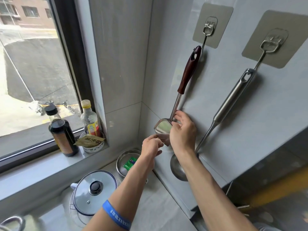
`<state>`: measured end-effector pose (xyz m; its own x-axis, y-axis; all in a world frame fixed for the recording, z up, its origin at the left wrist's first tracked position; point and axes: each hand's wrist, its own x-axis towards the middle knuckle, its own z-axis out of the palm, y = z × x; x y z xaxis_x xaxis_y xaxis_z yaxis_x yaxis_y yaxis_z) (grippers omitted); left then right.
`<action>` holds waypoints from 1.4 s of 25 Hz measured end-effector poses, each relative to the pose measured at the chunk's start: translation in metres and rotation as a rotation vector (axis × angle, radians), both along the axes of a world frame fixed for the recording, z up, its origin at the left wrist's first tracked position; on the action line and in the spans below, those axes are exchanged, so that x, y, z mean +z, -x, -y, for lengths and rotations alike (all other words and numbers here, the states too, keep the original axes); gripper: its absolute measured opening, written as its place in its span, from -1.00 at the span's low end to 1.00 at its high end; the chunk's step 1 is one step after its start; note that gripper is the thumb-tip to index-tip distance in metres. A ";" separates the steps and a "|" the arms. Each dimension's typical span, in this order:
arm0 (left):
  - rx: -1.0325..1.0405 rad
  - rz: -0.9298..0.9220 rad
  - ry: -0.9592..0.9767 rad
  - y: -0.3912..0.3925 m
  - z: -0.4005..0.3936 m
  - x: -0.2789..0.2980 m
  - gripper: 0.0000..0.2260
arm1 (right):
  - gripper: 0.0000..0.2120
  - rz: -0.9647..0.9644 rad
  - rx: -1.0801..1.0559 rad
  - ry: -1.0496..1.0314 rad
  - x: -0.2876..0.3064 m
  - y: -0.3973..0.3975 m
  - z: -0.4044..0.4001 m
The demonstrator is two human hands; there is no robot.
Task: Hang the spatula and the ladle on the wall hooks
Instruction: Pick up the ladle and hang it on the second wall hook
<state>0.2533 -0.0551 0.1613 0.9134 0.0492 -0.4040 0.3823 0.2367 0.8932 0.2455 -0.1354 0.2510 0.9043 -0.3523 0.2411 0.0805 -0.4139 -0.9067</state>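
The spatula, steel with a dark red-brown handle, hangs from the left wall hook. Its blade is by my right hand, whose fingertips touch the shaft just above the blade. The steel ladle hangs from the right wall hook, and my right forearm partly hides its bowl low against the wall. Just below and left of the spatula blade is my left hand, fingers loosely curled and holding nothing. A blue wristband circles my left forearm.
On the window sill stand a dark sauce bottle, a yellow-capped bottle and a small dish with a sachet. On the counter sit a steel bowl and a glass pot lid. A dark appliance is at right.
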 end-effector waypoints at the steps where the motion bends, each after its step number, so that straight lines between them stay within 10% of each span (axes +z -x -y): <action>1: -0.026 0.003 -0.018 0.000 0.002 0.003 -0.64 | -0.52 0.020 -0.019 -0.017 0.001 0.002 -0.001; 29: 0.159 -0.023 0.154 0.005 0.020 0.000 -0.38 | -0.54 0.255 0.029 0.248 -0.019 0.051 0.027; 35: 0.125 0.010 -0.151 0.049 0.016 -0.006 -0.58 | -0.73 0.222 -0.059 0.493 -0.050 0.104 0.055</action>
